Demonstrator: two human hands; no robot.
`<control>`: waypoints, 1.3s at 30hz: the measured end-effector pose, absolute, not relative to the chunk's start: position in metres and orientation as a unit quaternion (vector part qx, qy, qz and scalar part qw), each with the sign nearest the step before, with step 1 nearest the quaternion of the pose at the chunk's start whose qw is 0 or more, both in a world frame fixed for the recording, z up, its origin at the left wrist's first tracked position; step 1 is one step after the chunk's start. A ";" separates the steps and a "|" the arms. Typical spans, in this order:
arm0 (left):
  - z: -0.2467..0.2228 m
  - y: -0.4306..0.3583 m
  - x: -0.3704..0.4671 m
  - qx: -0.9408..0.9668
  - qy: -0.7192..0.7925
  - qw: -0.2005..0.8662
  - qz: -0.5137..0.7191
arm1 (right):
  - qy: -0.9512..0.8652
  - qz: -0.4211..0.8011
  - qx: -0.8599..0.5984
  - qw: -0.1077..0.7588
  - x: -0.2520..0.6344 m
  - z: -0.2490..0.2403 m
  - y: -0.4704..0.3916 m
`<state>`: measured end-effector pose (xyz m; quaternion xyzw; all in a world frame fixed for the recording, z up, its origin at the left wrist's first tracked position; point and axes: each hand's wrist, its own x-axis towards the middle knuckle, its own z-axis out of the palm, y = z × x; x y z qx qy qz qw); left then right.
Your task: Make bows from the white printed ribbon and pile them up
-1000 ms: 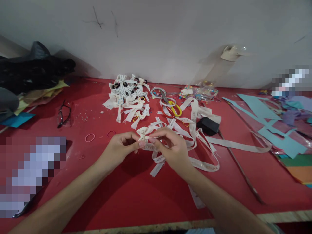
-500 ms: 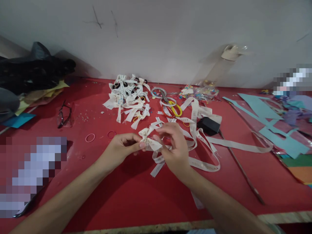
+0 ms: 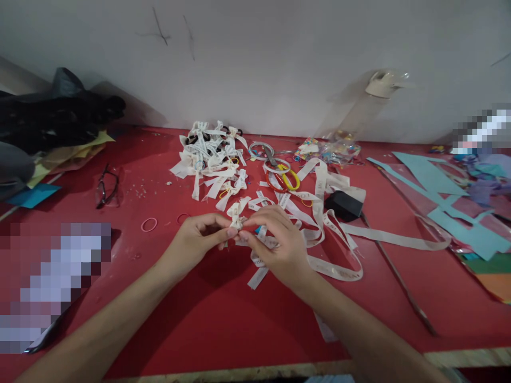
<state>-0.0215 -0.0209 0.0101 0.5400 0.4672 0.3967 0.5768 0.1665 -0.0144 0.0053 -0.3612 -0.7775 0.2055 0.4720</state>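
A small white ribbon bow (image 3: 236, 213) is held above the red table (image 3: 223, 330). My left hand (image 3: 202, 236) pinches its lower left part between thumb and fingers. From the right, my right hand (image 3: 277, 242) closes thumb and fingertips on the bow's right side. Long white printed ribbon (image 3: 335, 267) lies in loops beside and behind my right hand. Behind the bow is a pile of tied white ribbon pieces (image 3: 211, 151), some with coloured or black elastic bands. Scissors with red and yellow handles (image 3: 289, 176) lie right of that pile.
Eyeglasses (image 3: 106, 189) and a pink band (image 3: 149, 224) lie at left, near a black plastic bag (image 3: 56, 117). On the right are a black block (image 3: 345, 205), a thin stick (image 3: 403, 287) and light blue paper scraps (image 3: 469, 229). A grey wall (image 3: 255, 64) stands behind.
My right thumb and fingers have come together on the bow. The bow has turned more upright, and its right-hand tail no longer sticks out toward my right palm.
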 end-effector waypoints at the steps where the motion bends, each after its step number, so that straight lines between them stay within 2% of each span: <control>1: 0.010 -0.021 -0.022 0.539 0.463 0.582 0.396 | -0.774 0.221 -0.362 0.471 0.167 0.006 -0.014; 4: 0.009 -0.021 -0.023 0.531 0.454 0.597 0.394 | -0.752 0.292 -0.374 0.458 0.167 0.006 -0.015; 9: 0.009 -0.021 -0.023 0.528 0.449 0.609 0.386 | -0.654 0.496 -0.407 0.400 0.168 0.004 -0.014; 12: 0.009 -0.022 -0.023 0.523 0.447 0.612 0.391 | -0.621 0.557 -0.406 0.373 0.169 0.004 -0.013; 23: 0.009 -0.018 -0.027 0.515 0.439 0.624 0.390 | -0.647 0.547 -0.401 0.349 0.172 0.010 -0.010; 32: 0.016 -0.015 -0.029 0.590 0.465 0.563 0.344 | -0.645 0.544 -0.419 0.335 0.171 0.011 -0.011; 39: 0.015 -0.019 -0.030 0.542 0.418 0.640 0.349 | -0.630 0.607 -0.375 0.307 0.173 0.014 -0.009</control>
